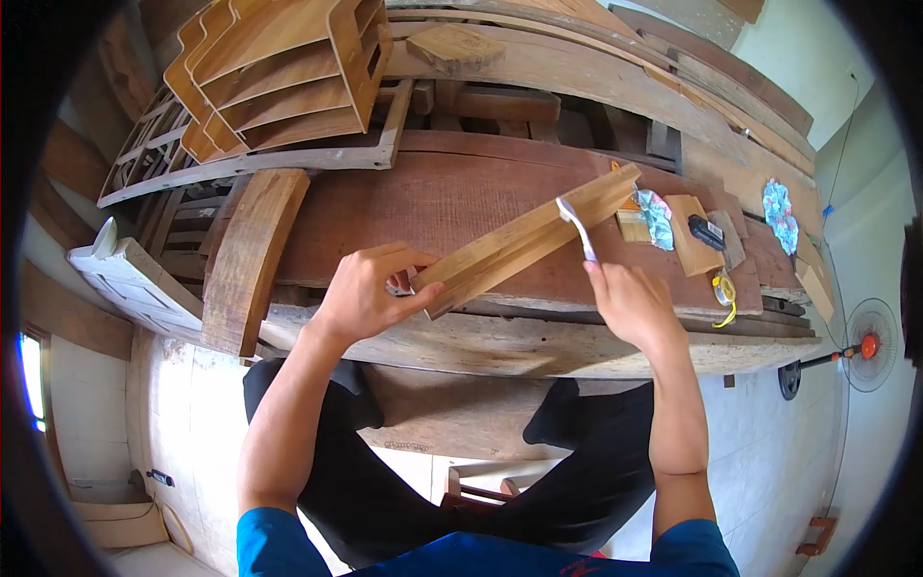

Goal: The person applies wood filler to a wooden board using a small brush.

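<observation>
A long, grooved wooden piece [519, 245] lies slanted over the reddish-brown board [385, 216], its far end up to the right. My left hand [377, 288] grips its near end between thumb and fingers, with a small whitish item partly hidden under the fingers. In my right hand [635, 303] is a white toothbrush [579, 229], held by the handle. The brush head rests at the upper side of the wooden piece, near its middle.
A wooden shelf organizer [288, 77] stands at the back left. A curved wood block [252, 260] lies left. On the right are crumpled cloths [654, 219], a black object [707, 233], a tape measure [724, 288] and a fan [870, 346].
</observation>
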Demonstrator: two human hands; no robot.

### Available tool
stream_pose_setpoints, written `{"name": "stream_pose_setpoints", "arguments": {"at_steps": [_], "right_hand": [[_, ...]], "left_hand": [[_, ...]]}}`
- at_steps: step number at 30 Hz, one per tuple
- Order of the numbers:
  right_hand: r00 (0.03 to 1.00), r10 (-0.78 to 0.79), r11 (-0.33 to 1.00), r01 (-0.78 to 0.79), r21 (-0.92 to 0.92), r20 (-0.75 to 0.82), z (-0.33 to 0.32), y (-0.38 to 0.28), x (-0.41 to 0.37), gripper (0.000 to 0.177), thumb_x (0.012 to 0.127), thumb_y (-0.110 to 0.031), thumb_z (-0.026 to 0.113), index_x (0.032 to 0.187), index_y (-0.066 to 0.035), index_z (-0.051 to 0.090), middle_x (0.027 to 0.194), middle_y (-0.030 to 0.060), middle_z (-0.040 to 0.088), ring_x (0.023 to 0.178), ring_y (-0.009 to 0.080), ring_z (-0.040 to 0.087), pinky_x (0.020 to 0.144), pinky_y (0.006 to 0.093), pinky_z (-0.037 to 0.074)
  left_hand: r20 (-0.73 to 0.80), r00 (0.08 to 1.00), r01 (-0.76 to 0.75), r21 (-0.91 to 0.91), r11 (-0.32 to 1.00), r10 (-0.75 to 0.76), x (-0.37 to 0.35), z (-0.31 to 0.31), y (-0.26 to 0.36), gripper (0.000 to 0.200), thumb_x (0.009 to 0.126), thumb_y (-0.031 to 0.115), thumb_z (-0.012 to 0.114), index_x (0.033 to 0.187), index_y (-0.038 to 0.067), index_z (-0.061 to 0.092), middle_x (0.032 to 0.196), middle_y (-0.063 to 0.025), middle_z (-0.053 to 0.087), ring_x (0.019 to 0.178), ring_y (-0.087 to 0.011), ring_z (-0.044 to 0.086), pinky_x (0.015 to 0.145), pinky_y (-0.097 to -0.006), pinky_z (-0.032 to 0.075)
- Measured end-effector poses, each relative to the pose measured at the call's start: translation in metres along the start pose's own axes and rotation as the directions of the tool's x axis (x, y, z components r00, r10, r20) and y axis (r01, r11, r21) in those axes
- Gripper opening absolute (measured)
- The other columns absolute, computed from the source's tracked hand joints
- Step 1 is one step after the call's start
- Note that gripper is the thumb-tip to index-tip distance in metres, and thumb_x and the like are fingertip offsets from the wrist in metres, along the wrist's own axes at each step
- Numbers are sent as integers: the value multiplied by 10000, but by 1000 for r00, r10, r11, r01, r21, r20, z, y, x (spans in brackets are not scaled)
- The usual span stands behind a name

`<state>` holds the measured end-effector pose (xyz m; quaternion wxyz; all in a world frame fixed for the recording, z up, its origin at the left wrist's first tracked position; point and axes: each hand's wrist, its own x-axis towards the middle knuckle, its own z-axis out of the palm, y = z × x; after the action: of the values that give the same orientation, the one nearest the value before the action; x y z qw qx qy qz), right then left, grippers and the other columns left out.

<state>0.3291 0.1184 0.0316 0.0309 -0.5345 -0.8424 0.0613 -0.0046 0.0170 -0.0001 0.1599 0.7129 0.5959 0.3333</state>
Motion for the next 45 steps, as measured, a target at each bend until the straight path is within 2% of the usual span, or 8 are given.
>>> {"name": "stream_pose_setpoints", "arguments": {"at_steps": [5,9,24,33,37,40,44,45], "right_hand": [[996,59,997,-55,-60,59,-8,12,6,592,1147,-443,377,895,-33,721,847,280,720,846,513,693,762,605,535],[999,-45,997,45,-56,3,2,2,-4,570,1150,-420,398,882,-39,727,778,246,726,736,494,699,705,597,545],[998,6,999,-8,-31,-63,5,12,15,582,1144,-404,422,832,-13,721,754,256,714,719,502,696,708,598,547],[1000,11,998,-12,62,25,1,14,12,568,1145,-411,416,868,-16,717,812,269,722,802,499,705,756,600,546],[996,50,999,-51,4,69,-5,8,1,616,1150,-440,379,866,12,687,875,296,709,887,513,688,798,602,520],[999,-13,1000,14,28,-30,7,6,9,583,1145,-402,418,861,2,728,778,273,709,784,497,704,726,593,545],[999,15,1000,-14,16,-38,4,19,12,572,1142,-399,423,865,0,724,781,274,710,785,502,701,727,583,553],[997,67,997,-68,36,41,-3,11,7,630,1149,-441,376,855,22,685,862,305,704,870,512,687,792,605,519]], "left_hand": [[1,1000,6,4,1000,-6,0,2,0,305,886,250,841,1093,27,822,943,-131,781,769,-214,724,735,-325,595],[-12,1000,1,3,1000,-1,0,1,-2,306,885,252,842,1089,25,821,942,-130,781,770,-214,724,735,-323,594],[16,1000,16,-13,1000,-16,1,1,3,314,891,269,840,1098,34,825,958,-129,783,775,-221,726,742,-322,599],[10,1000,2,-25,1000,-1,1,4,0,325,886,279,842,1096,32,825,955,-126,783,771,-216,722,734,-329,596],[-3,1000,7,5,1000,-7,-1,4,-4,327,882,270,837,1098,24,823,950,-127,780,762,-217,715,734,-332,594],[17,1000,17,-14,1000,-17,1,1,1,320,883,258,832,1094,18,818,953,-132,779,769,-221,719,739,-333,592],[10,1000,15,-10,1000,-15,1,0,2,312,887,252,830,1089,15,816,946,-134,776,769,-221,718,738,-332,590],[5,1000,18,2,1000,-18,0,1,2,310,889,254,829,1088,16,818,943,-133,775,768,-220,717,737,-332,590]]}}
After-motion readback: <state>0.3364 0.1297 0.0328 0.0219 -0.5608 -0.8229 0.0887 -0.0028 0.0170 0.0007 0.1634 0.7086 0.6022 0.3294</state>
